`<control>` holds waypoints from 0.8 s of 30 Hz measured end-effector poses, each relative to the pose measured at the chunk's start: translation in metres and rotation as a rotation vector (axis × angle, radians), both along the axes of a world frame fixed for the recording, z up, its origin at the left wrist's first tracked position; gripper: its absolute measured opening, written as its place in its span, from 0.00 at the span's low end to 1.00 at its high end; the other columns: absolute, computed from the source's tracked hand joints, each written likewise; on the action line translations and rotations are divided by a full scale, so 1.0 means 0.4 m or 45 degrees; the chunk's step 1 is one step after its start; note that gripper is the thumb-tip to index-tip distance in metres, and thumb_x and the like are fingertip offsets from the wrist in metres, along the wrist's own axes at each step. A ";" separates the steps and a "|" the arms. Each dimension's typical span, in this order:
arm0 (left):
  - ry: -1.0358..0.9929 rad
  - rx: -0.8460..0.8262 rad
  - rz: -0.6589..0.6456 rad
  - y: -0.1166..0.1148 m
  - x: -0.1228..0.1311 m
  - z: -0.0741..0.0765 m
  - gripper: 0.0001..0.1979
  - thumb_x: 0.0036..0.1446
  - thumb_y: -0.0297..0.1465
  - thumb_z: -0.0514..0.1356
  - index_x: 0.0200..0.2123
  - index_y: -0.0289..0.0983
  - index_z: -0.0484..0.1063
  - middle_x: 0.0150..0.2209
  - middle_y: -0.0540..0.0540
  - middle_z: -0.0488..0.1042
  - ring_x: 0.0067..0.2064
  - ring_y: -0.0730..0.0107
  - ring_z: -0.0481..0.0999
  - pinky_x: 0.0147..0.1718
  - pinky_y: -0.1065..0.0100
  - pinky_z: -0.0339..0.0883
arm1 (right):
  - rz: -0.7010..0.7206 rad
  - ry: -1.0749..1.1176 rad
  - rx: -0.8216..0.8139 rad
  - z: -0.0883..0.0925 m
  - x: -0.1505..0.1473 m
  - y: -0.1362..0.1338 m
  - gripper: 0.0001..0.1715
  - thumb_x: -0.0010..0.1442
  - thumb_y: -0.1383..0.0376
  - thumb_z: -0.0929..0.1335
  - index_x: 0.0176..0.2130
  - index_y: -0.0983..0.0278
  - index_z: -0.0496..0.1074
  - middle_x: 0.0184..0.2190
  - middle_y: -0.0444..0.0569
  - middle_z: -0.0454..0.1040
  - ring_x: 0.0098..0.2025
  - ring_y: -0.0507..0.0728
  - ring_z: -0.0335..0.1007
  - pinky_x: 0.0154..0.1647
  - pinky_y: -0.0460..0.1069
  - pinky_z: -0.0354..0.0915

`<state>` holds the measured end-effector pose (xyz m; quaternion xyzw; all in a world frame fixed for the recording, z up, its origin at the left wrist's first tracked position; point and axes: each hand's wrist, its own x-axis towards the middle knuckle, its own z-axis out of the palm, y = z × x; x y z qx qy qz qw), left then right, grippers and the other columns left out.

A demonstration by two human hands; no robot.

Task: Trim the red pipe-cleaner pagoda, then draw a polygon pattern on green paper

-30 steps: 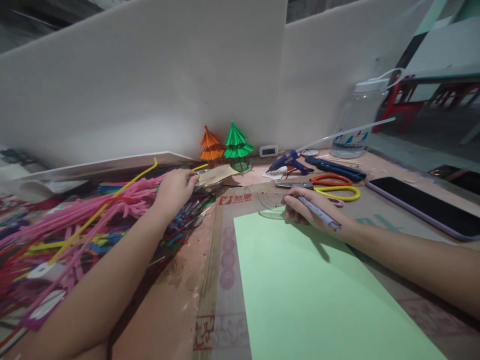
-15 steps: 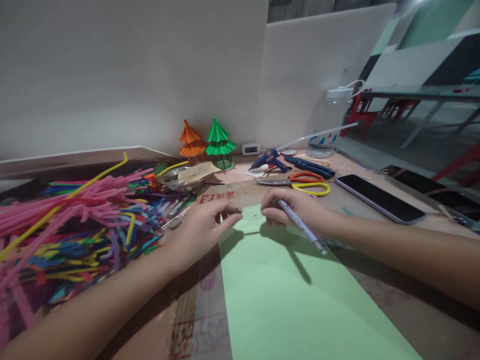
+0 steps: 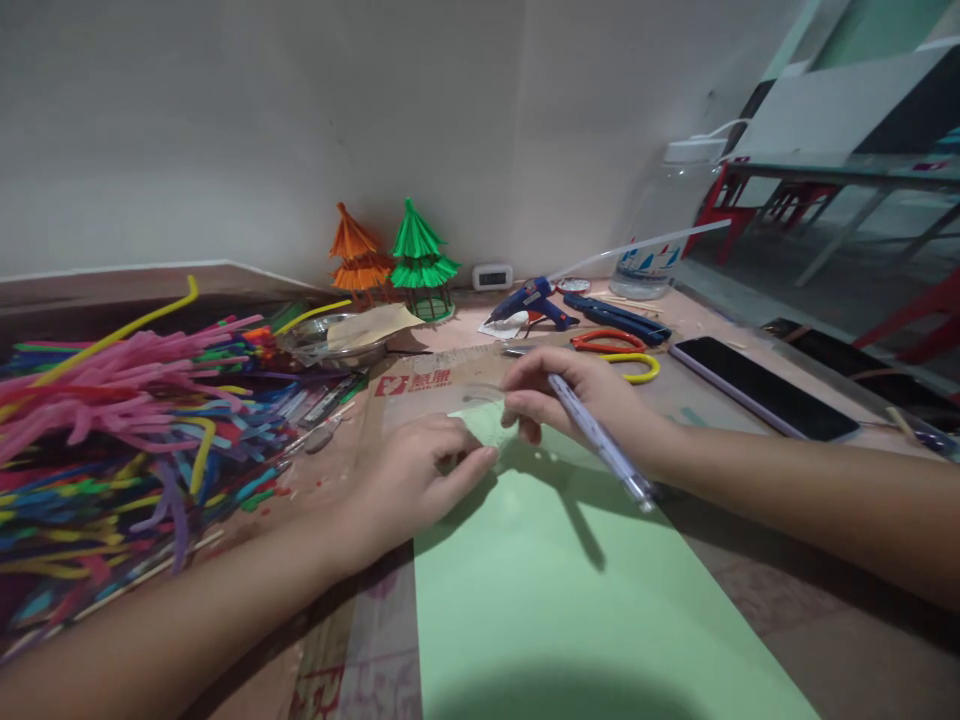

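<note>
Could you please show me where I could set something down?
Bare patches: green paper on the near side of left hand and right hand, and cardboard between the paper's edge and right forearm. Pipe cleaners crowd the left; hot glue gun and scissors, the back.

The person's left hand (image 3: 416,472) and right hand (image 3: 592,395) are bare, with slim fingers. The left forearm (image 3: 225,590) and right forearm (image 3: 810,485) are bare too, slender and smooth, narrowing towards the wrists.
</note>
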<state>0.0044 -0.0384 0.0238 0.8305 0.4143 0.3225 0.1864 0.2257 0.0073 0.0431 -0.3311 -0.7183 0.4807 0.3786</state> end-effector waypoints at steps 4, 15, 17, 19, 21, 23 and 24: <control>-0.080 -0.041 0.074 0.003 0.003 -0.015 0.18 0.70 0.37 0.56 0.28 0.38 0.77 0.26 0.49 0.78 0.30 0.69 0.76 0.31 0.69 0.64 | 0.069 0.059 -0.177 -0.015 -0.031 0.004 0.15 0.55 0.61 0.75 0.37 0.61 0.68 0.26 0.41 0.76 0.28 0.53 0.75 0.29 0.47 0.69; -0.109 -0.157 0.221 0.006 -0.021 -0.005 0.14 0.65 0.41 0.58 0.30 0.40 0.71 0.29 0.51 0.77 0.32 0.66 0.75 0.32 0.67 0.67 | 0.046 -0.369 0.150 -0.015 0.033 0.037 0.13 0.63 0.60 0.70 0.47 0.63 0.76 0.29 0.41 0.68 0.29 0.52 0.63 0.29 0.47 0.58; -0.080 -0.178 0.219 0.011 -0.022 -0.011 0.15 0.64 0.41 0.58 0.27 0.40 0.69 0.26 0.52 0.74 0.29 0.67 0.72 0.30 0.67 0.64 | 0.002 -0.381 0.186 -0.030 0.035 0.039 0.12 0.63 0.61 0.70 0.45 0.63 0.76 0.30 0.42 0.69 0.29 0.52 0.63 0.29 0.47 0.58; -0.059 -0.188 0.211 0.016 -0.021 -0.019 0.15 0.64 0.41 0.57 0.27 0.40 0.70 0.26 0.52 0.73 0.29 0.66 0.72 0.30 0.67 0.63 | -0.047 -0.365 0.216 -0.047 0.033 0.040 0.10 0.63 0.61 0.70 0.44 0.63 0.76 0.30 0.42 0.70 0.29 0.52 0.64 0.29 0.47 0.58; -0.047 -0.191 0.201 0.019 -0.021 -0.026 0.16 0.65 0.41 0.56 0.27 0.40 0.71 0.27 0.51 0.74 0.30 0.65 0.73 0.31 0.66 0.64 | -0.088 -0.320 0.209 -0.058 0.030 0.041 0.09 0.63 0.62 0.70 0.43 0.63 0.75 0.30 0.42 0.71 0.29 0.51 0.64 0.29 0.46 0.59; -0.047 -0.187 0.203 0.021 -0.023 -0.028 0.16 0.66 0.41 0.55 0.28 0.41 0.71 0.28 0.50 0.75 0.32 0.64 0.74 0.33 0.66 0.65 | -0.099 -0.248 0.164 -0.060 0.028 0.040 0.09 0.63 0.61 0.71 0.42 0.62 0.73 0.30 0.43 0.72 0.29 0.52 0.67 0.29 0.46 0.62; -0.053 -0.181 0.212 0.022 -0.024 -0.028 0.16 0.67 0.41 0.55 0.29 0.41 0.71 0.28 0.50 0.75 0.32 0.64 0.74 0.33 0.66 0.65 | -0.089 -0.193 0.132 -0.058 0.028 0.038 0.09 0.63 0.61 0.71 0.43 0.62 0.73 0.30 0.43 0.74 0.29 0.52 0.68 0.30 0.47 0.64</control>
